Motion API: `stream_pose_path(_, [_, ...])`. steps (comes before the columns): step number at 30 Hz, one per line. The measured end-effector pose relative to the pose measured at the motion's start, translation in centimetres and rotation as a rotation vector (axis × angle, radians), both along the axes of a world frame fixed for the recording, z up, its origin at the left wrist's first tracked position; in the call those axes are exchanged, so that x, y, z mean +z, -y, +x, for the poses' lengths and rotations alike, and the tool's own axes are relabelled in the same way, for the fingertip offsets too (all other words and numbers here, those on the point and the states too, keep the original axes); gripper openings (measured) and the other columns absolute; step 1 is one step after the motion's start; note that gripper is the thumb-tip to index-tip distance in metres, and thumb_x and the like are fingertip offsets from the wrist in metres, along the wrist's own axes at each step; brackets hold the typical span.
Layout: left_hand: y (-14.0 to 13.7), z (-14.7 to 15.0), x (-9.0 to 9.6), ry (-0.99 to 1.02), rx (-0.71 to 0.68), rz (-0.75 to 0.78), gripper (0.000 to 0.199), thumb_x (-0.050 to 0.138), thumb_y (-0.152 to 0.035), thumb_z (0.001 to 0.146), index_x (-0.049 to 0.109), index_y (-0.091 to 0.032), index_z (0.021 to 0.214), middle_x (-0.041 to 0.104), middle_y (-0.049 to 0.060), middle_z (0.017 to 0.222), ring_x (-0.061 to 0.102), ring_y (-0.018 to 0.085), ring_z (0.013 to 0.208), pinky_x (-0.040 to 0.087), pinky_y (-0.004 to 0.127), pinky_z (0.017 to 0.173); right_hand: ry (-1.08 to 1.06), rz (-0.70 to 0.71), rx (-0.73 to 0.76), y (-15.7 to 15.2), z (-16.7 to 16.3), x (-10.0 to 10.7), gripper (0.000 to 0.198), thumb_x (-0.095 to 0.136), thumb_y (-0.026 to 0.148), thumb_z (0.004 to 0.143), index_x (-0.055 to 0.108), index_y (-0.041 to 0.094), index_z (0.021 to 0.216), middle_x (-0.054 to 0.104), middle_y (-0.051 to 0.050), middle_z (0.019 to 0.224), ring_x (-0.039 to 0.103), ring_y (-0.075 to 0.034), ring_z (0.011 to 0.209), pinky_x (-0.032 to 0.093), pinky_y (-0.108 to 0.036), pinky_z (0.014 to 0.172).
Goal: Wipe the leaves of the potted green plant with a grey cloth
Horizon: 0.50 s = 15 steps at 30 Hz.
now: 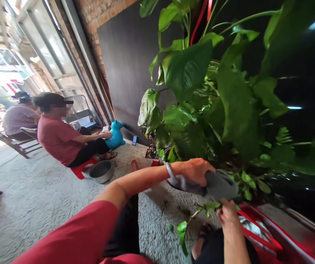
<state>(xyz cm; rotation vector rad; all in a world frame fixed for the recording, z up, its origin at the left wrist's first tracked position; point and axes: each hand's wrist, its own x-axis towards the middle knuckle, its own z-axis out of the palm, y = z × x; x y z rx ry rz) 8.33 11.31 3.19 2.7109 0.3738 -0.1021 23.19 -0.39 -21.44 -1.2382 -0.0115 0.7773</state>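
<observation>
Far left: seated person in maroon shirt (57,137), steel bowl (101,171) | centre: left hand (194,170), grip closed on grey cloth (218,185); wipe gently along leaf | right, near: right hand (229,214) pinching small green trailing leaf (211,205), best supported from beneath.

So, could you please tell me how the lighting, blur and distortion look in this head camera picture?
Head view: the glazed street side at upper left is blown out to white; the dark panel behind the big green-leaved plant falls near black. The wide lens bends the window frames. Leaves at right smear with blur. The left hand on the grey cloth and the right hand at a leafy stem are fairly sharp.
</observation>
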Motion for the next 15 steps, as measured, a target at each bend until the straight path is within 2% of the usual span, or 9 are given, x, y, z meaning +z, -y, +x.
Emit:
stream_pose_path(2, [-0.3,-1.1,2.1,0.016,-0.023,-0.015,0.046,0.077,-0.018,0.075,0.074,-0.016,0.121,0.077,0.005,0.112,0.072,0.024,0.107,0.058,0.034,0.095,-0.002,-0.003,-0.013,0.0,0.0,0.1,0.057,0.093,0.025,0.024,0.061,0.024,0.071,0.063,0.004,0.064,0.056,-0.018,0.054,0.043,-0.029,0.042])
stream_pose_path(4, [-0.7,-1.0,4.2,0.223,0.079,0.039,0.054,0.075,-0.02,0.078,0.07,-0.014,0.131,0.075,0.007,0.124,0.07,0.025,0.116,0.057,0.035,0.102,-0.005,0.007,-0.02,0.0,-0.1,0.2,0.058,0.095,0.027,0.023,0.066,0.021,0.074,0.068,0.0,0.07,0.059,-0.019,0.059,0.049,-0.03,0.048])
stream_pose_path(6, [-0.9,0.9,4.5,0.451,0.198,0.108,0.059,0.074,-0.023,0.082,0.064,-0.011,0.139,0.07,0.011,0.136,0.066,0.028,0.126,0.055,0.037,0.11,-0.014,0.032,-0.017,-0.1,-0.2,0.5,0.059,0.096,0.029,0.026,0.07,0.019,0.079,0.069,-0.001,0.073,0.061,-0.02,0.062,0.054,-0.033,0.053])
stream_pose_path(8, [-0.5,3.6,2.4,0.55,0.256,0.163,0.061,0.072,-0.023,0.085,0.06,-0.007,0.143,0.066,0.017,0.143,0.062,0.03,0.134,0.052,0.038,0.115,-0.03,0.075,-0.013,-0.1,-0.3,0.9,0.056,0.094,0.038,0.035,0.07,0.02,0.082,0.069,-0.001,0.074,0.063,-0.022,0.063,0.058,-0.038,0.06])
stream_pose_path(9, [-0.1,4.7,0.6,0.492,0.249,0.174,0.061,0.073,-0.021,0.085,0.06,-0.006,0.142,0.065,0.019,0.143,0.062,0.031,0.134,0.052,0.038,0.115,-0.036,0.106,-0.018,-0.1,-0.3,1.1,0.054,0.091,0.045,0.041,0.07,0.021,0.084,0.07,-0.001,0.076,0.064,-0.023,0.065,0.06,-0.041,0.064])
stream_pose_path(10, [0.3,5.4,-1.3,0.376,0.196,0.156,0.059,0.072,-0.018,0.085,0.061,-0.007,0.142,0.067,0.018,0.141,0.064,0.03,0.132,0.054,0.037,0.112,-0.036,0.144,-0.027,-0.1,-0.2,1.3,0.051,0.086,0.052,0.048,0.07,0.023,0.087,0.071,-0.002,0.08,0.067,-0.025,0.07,0.061,-0.044,0.069])
stream_pose_path(12, [1.1,5.3,-4.6,0.047,-0.026,0.066,0.051,0.072,-0.014,0.083,0.067,-0.012,0.133,0.073,0.015,0.131,0.07,0.029,0.124,0.059,0.035,0.103,-0.018,0.219,-0.051,0.0,0.0,1.4,0.046,0.076,0.057,0.059,0.071,0.025,0.091,0.074,-0.002,0.09,0.07,-0.026,0.083,0.062,-0.045,0.08])
stream_pose_path(13, [1.2,4.5,-5.5,-0.044,-0.094,0.041,0.05,0.072,-0.013,0.081,0.068,-0.013,0.131,0.074,0.013,0.129,0.071,0.028,0.122,0.059,0.034,0.101,-0.008,0.248,-0.055,0.0,0.1,1.4,0.044,0.074,0.056,0.061,0.072,0.026,0.092,0.075,-0.003,0.094,0.071,-0.027,0.09,0.061,-0.045,0.083])
stream_pose_path(15, [0.9,2.2,-5.1,-0.116,-0.136,0.007,0.05,0.073,-0.015,0.08,0.069,-0.015,0.129,0.075,0.011,0.127,0.072,0.028,0.12,0.059,0.035,0.1,0.002,0.275,-0.033,0.1,0.5,1.2,0.041,0.074,0.054,0.064,0.073,0.026,0.093,0.076,-0.005,0.099,0.072,-0.03,0.099,0.061,-0.046,0.086])
